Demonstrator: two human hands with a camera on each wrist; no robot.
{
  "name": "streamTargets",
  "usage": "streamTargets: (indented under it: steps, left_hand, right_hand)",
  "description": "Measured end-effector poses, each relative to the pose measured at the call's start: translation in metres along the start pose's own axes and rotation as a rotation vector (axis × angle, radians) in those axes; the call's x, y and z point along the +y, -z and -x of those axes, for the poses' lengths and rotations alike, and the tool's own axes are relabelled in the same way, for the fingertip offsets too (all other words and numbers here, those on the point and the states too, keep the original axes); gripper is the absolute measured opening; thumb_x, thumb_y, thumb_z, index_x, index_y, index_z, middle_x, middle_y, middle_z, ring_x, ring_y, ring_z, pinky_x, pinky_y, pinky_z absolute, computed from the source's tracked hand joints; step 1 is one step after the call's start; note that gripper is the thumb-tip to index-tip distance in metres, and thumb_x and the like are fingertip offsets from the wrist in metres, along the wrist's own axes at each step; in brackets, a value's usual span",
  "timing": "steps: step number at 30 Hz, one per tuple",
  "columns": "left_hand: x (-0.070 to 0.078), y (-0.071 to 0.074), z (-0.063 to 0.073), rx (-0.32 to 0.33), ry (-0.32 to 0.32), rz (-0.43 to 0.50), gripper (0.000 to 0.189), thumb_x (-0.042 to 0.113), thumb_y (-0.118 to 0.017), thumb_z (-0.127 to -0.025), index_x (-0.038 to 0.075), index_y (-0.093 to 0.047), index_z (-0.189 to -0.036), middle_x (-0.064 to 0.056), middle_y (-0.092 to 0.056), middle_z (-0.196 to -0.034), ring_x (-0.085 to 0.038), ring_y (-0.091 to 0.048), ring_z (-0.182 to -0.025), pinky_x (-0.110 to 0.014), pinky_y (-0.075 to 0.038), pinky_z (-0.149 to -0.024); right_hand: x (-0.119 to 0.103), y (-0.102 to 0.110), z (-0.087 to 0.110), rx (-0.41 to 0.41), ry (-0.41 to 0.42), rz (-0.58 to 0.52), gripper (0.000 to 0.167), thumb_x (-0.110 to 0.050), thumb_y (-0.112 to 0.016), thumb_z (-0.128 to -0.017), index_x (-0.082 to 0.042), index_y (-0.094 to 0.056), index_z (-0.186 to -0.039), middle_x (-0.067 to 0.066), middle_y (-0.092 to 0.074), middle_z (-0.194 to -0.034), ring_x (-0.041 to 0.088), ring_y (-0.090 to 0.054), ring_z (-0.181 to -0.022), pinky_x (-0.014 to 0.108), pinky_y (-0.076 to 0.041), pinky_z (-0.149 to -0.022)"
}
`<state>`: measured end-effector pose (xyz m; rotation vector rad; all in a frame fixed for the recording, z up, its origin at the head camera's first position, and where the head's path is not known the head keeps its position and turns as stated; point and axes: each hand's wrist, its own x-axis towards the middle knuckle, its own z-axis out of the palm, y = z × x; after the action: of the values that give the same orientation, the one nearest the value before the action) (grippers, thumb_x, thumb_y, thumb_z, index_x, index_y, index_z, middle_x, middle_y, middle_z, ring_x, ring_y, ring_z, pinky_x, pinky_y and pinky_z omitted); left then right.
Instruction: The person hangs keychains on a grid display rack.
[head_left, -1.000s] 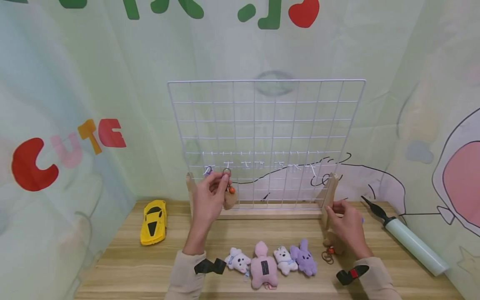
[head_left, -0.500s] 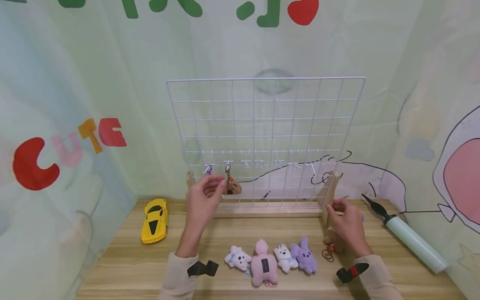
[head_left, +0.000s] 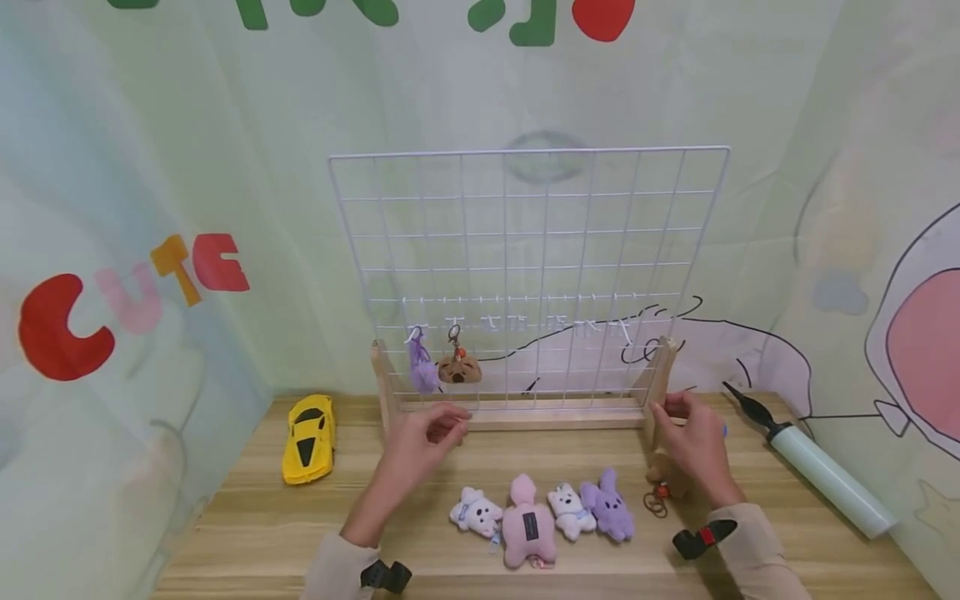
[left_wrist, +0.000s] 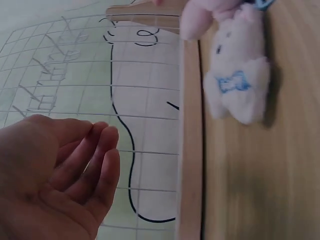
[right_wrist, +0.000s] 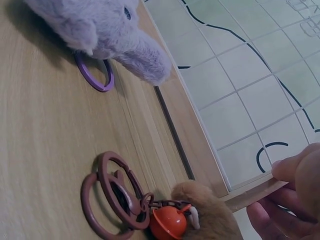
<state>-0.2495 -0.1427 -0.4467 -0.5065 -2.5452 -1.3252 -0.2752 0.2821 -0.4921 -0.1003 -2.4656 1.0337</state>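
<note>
I have the brown plush charm (head_left: 460, 370) hanging at the wire grid (head_left: 450, 154), beside the purple plush charm (head_left: 423, 372), each clear of the table (head_left: 247, 517) by its ring. The hooks (head_left: 620, 332) jut forward in a row, which I take to be what lets a ring hang free; from here they are too small for me to be sure how deep the brown charm's ring sits.

My left hand (head_left: 422, 442) is below that charm, in front of the base rail (head_left: 555, 415), holding nothing: fingers loosely bent side by side, thumb tip close to them. That forearm slants up and inward from the lower left.

My right hand (head_left: 693, 442) pinches the right upright (head_left: 660, 375), thumb on one side and fingers on the other, I judge to steady the stand. Its forearm leans inward from the lower right, passing over a second brown plush (right_wrist: 212, 212) with an orange bell (right_wrist: 169, 223), lying by the foot of the upright.

Nearer me, the white dog plush (head_left: 477, 512), pink plush (head_left: 528, 533), white bear plush (head_left: 572, 511) and purple plush (head_left: 608, 508) lie side by side, within easy reach of either hand.
</note>
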Motion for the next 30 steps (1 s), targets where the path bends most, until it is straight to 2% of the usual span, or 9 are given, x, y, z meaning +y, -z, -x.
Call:
streamTargets:
  steps: [3,6,8,11,14,17,21,26,30]
  left_hand:
    - [-0.008,-0.006,0.010,-0.100,-0.002,-0.002,0.013,0.007,-0.077,-0.099,0.009,-0.080,-0.112,-0.002,-0.083,-0.094,-0.008,-0.074,-0.080,-0.020,-0.062,-0.074]
    - [-0.012,-0.011,0.021,-0.209,-0.027,-0.006,0.013,0.011,-0.077,-0.100,0.008,-0.079,-0.112,-0.001,-0.082,-0.096,-0.005,-0.072,-0.083,-0.021,-0.061,-0.075]
    - [-0.013,-0.012,0.029,-0.300,-0.068,-0.016,0.015,0.015,-0.081,-0.098,0.009,-0.079,-0.112,0.000,-0.082,-0.098,-0.004,-0.071,-0.085,-0.024,-0.062,-0.076]
    - [-0.010,-0.012,0.038,-0.439,-0.115,-0.071,0.023,0.025,-0.089,-0.092,0.017,-0.081,-0.112,0.007,-0.081,-0.104,-0.004,-0.069,-0.093,-0.029,-0.062,-0.084]
    - [-0.007,-0.013,0.044,-0.516,-0.173,-0.183,0.028,0.032,-0.095,-0.084,0.030,-0.082,-0.109,0.015,-0.078,-0.113,-0.006,-0.067,-0.108,-0.034,-0.060,-0.097]
    - [-0.006,-0.016,0.048,-0.502,-0.219,-0.308,0.028,0.034,-0.096,-0.081,0.036,-0.082,-0.105,0.018,-0.074,-0.114,-0.008,-0.064,-0.114,-0.037,-0.056,-0.101]
    - [-0.009,-0.020,0.051,-0.421,-0.228,-0.423,0.022,0.033,-0.095,-0.082,0.032,-0.083,-0.101,0.014,-0.069,-0.103,-0.007,-0.059,-0.101,-0.033,-0.051,-0.087]
    - [-0.015,-0.020,0.051,-0.340,-0.248,-0.482,0.010,0.025,-0.090,-0.086,0.025,-0.081,-0.091,0.010,-0.064,-0.096,-0.008,-0.058,-0.093,-0.032,-0.049,-0.079]
    - [-0.017,-0.021,0.051,-0.330,-0.265,-0.470,0.013,0.023,-0.089,-0.089,0.023,-0.076,-0.087,0.010,-0.066,-0.094,-0.010,-0.061,-0.092,-0.032,-0.054,-0.078]
  right_hand:
    - [0.000,0.001,0.000,-0.008,0.001,-0.004,0.030,-0.024,-0.072,-0.105,0.003,-0.070,-0.118,0.028,-0.079,-0.115,0.043,-0.077,-0.108,0.052,-0.066,-0.083]
    - [0.000,0.002,0.000,-0.010,-0.001,0.004,0.029,-0.024,-0.072,-0.105,0.002,-0.070,-0.118,0.027,-0.079,-0.115,0.042,-0.077,-0.107,0.051,-0.066,-0.083]
    - [0.000,0.001,0.000,-0.011,0.001,0.001,0.029,-0.023,-0.072,-0.105,0.002,-0.070,-0.118,0.027,-0.079,-0.114,0.042,-0.078,-0.107,0.050,-0.066,-0.082]
    - [0.000,-0.001,0.002,-0.019,-0.002,0.003,0.029,-0.024,-0.073,-0.105,0.002,-0.070,-0.118,0.026,-0.080,-0.114,0.041,-0.078,-0.107,0.048,-0.065,-0.084]
    - [0.000,-0.002,0.004,-0.027,-0.011,-0.005,0.030,-0.024,-0.072,-0.105,0.002,-0.070,-0.119,0.026,-0.079,-0.116,0.042,-0.077,-0.109,0.052,-0.065,-0.087]
    - [-0.001,-0.002,0.005,-0.025,-0.027,-0.004,0.031,-0.025,-0.070,-0.106,0.002,-0.069,-0.121,0.027,-0.078,-0.118,0.043,-0.077,-0.111,0.057,-0.064,-0.090]
    - [-0.001,-0.001,0.005,-0.029,-0.033,-0.003,0.032,-0.026,-0.069,-0.107,0.003,-0.069,-0.122,0.028,-0.077,-0.120,0.044,-0.076,-0.113,0.059,-0.063,-0.092]
    - [0.000,0.000,0.001,-0.015,-0.012,0.004,0.030,-0.024,-0.070,-0.106,0.002,-0.069,-0.120,0.027,-0.078,-0.118,0.043,-0.077,-0.110,0.055,-0.065,-0.087]
    - [0.001,-0.001,0.000,-0.001,0.003,0.009,0.028,-0.024,-0.073,-0.105,0.001,-0.070,-0.118,0.025,-0.080,-0.114,0.041,-0.078,-0.107,0.049,-0.066,-0.083]
